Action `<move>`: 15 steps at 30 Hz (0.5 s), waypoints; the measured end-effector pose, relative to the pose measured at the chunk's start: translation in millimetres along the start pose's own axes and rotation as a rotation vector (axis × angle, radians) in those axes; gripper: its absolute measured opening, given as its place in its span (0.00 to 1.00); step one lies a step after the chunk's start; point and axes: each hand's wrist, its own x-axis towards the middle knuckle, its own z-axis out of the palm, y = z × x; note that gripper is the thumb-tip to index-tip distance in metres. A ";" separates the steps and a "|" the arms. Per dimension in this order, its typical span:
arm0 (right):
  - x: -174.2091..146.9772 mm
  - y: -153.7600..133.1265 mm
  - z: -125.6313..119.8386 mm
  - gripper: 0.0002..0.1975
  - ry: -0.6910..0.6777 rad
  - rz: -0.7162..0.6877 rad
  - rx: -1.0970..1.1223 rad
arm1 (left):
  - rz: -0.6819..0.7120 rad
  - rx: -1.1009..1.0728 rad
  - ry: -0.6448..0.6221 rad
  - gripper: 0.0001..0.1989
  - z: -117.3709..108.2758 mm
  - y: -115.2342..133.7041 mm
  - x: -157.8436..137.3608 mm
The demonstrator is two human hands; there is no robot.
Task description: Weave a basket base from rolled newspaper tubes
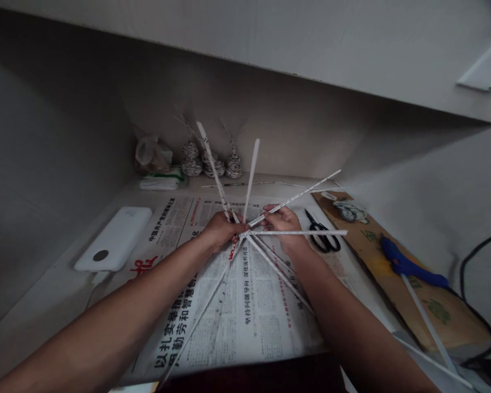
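Note:
Several thin rolled newspaper sticks cross at one centre and fan out like spokes above the spread newspaper. My left hand is closed on the sticks at that crossing, thumb on top. Just right of it, my right hand pinches one paper stick that slants up to the right. Another paper stick passes level across the right wrist. Two more run toward me, partly under my right forearm. Fingers hide much of the crossing itself.
Black scissors lie right of my hand. A cardboard piece bears a blue-handled glue gun. At left sits a white power bank with a cable. Small woven gourd shapes and a plastic bag stand behind, under a low overhang.

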 end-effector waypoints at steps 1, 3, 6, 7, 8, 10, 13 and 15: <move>0.6 -0.2 -0.2 0.15 0.013 -0.025 0.018 | -0.006 -0.006 -0.013 0.14 -0.2 0.3 0.2; 2.4 -0.7 -1.5 0.18 0.053 -0.086 0.063 | -0.014 -0.008 -0.027 0.14 -0.6 1.0 0.3; 8.2 -2.8 -6.5 0.22 0.160 -0.196 0.107 | -0.016 -0.006 -0.021 0.14 -0.6 1.4 0.0; 11.0 -4.1 -9.0 0.23 0.198 -0.220 0.112 | -0.016 -0.001 -0.021 0.14 -0.7 1.2 -0.1; 14.0 -5.6 -11.7 0.24 0.230 -0.233 0.116 | -0.016 0.006 -0.025 0.14 -0.9 0.8 -0.2; 19.6 -9.1 -17.6 0.26 0.278 -0.236 0.126 | -0.019 0.027 -0.032 0.14 -1.5 -0.1 -0.4; 24.6 -14.1 -25.6 0.25 0.319 -0.228 0.135 | -0.021 0.051 -0.051 0.13 -3.2 -1.0 -0.4; 25.5 -16.7 -30.0 0.24 0.311 -0.225 0.155 | -0.018 0.058 -0.067 0.14 -4.5 -1.1 -0.2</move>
